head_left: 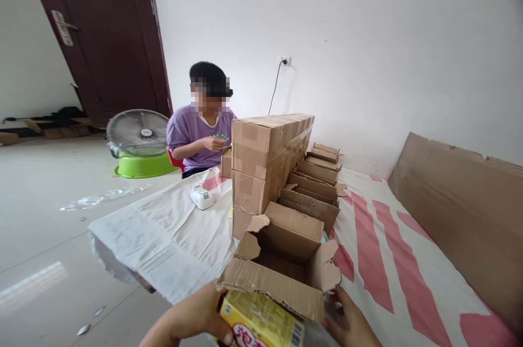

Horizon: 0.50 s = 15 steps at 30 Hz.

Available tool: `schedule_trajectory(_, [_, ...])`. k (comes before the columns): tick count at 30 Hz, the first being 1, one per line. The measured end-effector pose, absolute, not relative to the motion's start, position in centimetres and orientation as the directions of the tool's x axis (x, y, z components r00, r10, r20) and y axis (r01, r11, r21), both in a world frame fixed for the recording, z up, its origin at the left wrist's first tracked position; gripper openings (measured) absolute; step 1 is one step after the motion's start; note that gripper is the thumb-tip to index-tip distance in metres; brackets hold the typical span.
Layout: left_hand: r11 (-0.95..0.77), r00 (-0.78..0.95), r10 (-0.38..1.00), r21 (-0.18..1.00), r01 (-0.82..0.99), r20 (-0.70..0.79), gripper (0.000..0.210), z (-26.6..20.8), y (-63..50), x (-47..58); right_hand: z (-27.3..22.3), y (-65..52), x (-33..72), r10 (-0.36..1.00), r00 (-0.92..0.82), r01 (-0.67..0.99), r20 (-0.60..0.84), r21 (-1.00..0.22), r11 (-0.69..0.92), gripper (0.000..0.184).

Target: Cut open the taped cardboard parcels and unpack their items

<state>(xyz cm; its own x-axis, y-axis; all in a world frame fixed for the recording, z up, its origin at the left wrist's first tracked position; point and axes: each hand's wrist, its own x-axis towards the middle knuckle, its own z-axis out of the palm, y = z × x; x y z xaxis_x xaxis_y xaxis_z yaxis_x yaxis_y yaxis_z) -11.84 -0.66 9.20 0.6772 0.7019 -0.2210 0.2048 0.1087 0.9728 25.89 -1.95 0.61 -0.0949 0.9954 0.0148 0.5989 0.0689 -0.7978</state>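
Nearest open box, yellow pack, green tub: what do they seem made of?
Nearest open box: brown cardboard, matt, with ragged, ridged edges. Yellow pack: perhaps glossy printed card, given its sheen and straight edges; film wrapping possible. Green tub: probably plastic, smooth and evenly coloured.

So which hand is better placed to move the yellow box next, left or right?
Probably the left hand: it grips the yellow box at its left end, thumb on the side. The right hand is near the open carton's right front corner, with a visible gap to the box.
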Motion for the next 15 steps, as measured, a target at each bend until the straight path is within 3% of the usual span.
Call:
schedule_trajectory(3, [0.040, 0.573, 0.806, 0.980, 0.193, -0.146, 0.059, 9.0, -0.3, -14.3, 0.7, -2.8, 24.9, 0.978, -0.205, 0.563, -0.040, -0.822, 0.085, 0.087])
schedule_trajectory(6, [-0.112, 0.480, 0.877, 0.962, 0.247, -0.021, 0.059, 9.1, 0.0, -14.7, 1.3, -3.3, 23.3, 0.962, -0.271, 0.540, 0.022, -0.824, 0.171, 0.092])
schedule_trajectory(11, [-0.195, 0.534, 0.845, 0.951, 0.240, 0.038, 0.065, 9.3, 0.3, -11.3, 2.0, -4.7, 23.1, 0.977, -0.120, 0.661, 0.176, -0.720, 0.211, 0.083])
schedule_trajectory(15, [-0.162, 0.513, 0.858, 0.958, 0.239, 0.017, 0.069, 8.6, 0.7, -8.3, 1.4, -5.3, 25.0, 0.984, -0.029, 0.674, 0.176, -0.724, 0.149, 0.079])
